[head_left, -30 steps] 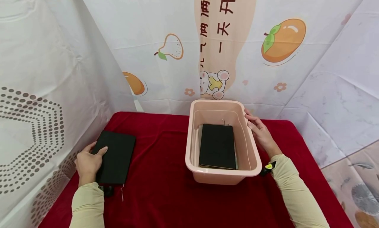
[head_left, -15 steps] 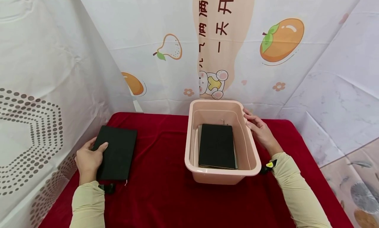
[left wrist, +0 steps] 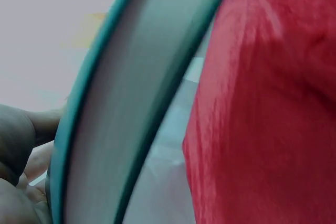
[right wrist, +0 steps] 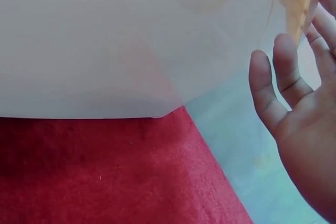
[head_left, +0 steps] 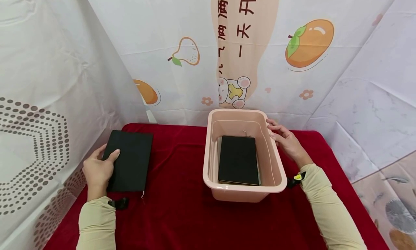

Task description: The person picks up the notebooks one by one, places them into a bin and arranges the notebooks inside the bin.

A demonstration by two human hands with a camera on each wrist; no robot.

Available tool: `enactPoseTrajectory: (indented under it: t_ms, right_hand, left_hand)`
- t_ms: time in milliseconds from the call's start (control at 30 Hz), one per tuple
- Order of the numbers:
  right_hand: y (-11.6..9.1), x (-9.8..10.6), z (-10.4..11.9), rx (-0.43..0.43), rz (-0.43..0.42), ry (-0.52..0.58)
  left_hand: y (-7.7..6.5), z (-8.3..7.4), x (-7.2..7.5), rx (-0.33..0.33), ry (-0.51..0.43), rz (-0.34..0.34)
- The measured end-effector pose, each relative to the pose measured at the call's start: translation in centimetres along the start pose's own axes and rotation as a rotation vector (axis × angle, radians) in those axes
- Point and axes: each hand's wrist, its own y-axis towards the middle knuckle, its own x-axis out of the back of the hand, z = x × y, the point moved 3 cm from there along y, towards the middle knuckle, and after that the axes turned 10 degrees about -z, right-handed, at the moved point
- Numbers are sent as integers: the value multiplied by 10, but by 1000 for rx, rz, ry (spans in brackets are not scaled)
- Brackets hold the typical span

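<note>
At the table's left side my left hand grips a black hardcover notebook by its left edge, thumb on the cover. Close up in the left wrist view, the notebook shows its thick page edges between dark covers. A ribbon hangs from its near edge. My right hand holds the right rim of a pink plastic tub. In the right wrist view two fingers of the right hand stand free of the tub wall. Inside the tub lies another black notebook on top of other flat items, mostly hidden.
A red cloth covers the table. White printed curtains enclose the back and both sides. A thin metal wire piece shows inside the tub, behind the notebook.
The notebook in my left hand has moved away from me and slightly right, its far edge now farther back. My right hand stays at the tub's rim, and the tub stands still.
</note>
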Motion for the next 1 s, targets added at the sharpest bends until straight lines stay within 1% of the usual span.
enactPoseTrajectory:
  t_ms: [100, 233, 400, 533, 767, 1000]
  right_hand:
    - [1, 0, 1, -2, 4, 1]
    - [1, 0, 1, -9, 3, 1]
    - [1, 0, -1, -7, -2, 6]
    - [1, 0, -1, -6, 1, 12]
    - [1, 0, -2, -6, -6, 12]
    - [1, 0, -3, -1, 2, 35]
  left_hand:
    - [-1, -5, 0, 21, -12, 14]
    - [-2, -10, 0, 15, -16, 1]
    - [-5, -16, -1, 14, -44, 0]
    - [-7, -22, -2, 2, -82, -4]
    - [-10, -35, -5, 29, -146, 20]
    - [-10, -49, -6, 8, -149, 33]
